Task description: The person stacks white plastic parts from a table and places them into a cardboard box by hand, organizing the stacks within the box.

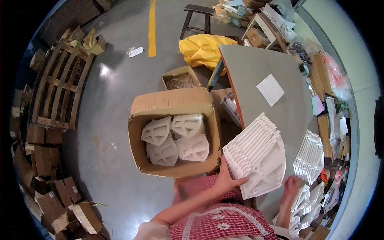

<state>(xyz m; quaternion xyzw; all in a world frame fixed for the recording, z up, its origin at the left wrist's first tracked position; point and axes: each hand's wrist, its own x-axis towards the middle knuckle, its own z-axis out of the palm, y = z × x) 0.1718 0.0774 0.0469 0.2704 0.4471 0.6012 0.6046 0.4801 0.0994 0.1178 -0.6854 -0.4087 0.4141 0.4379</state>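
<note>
My left hand (pixel 227 181) grips the lower left edge of a thick stack of white fan-shaped plastic parts (pixel 260 160), its thumb over the front face. The stack is tilted above the near left edge of the table (pixel 264 60). My right hand (pixel 291 187) is just right of the stack, apart from it, fingers loosely bent and nothing seen in them. Beyond it on the table stands another stack of white ribbed parts (pixel 309 157). To my left, an open cardboard box (pixel 136 148) holds several bundles of similar white parts (pixel 189 125).
More white parts (pixel 312 204) lie at the table's near right. A perforated white sheet (pixel 271 90) is on the tabletop. Behind the box are a smaller carton (pixel 170 75), a yellow sack (pixel 204 50) and a stool (pixel 198 10). A wooden pallet (pixel 66 84) and cartons (pixel 48 160) line the left.
</note>
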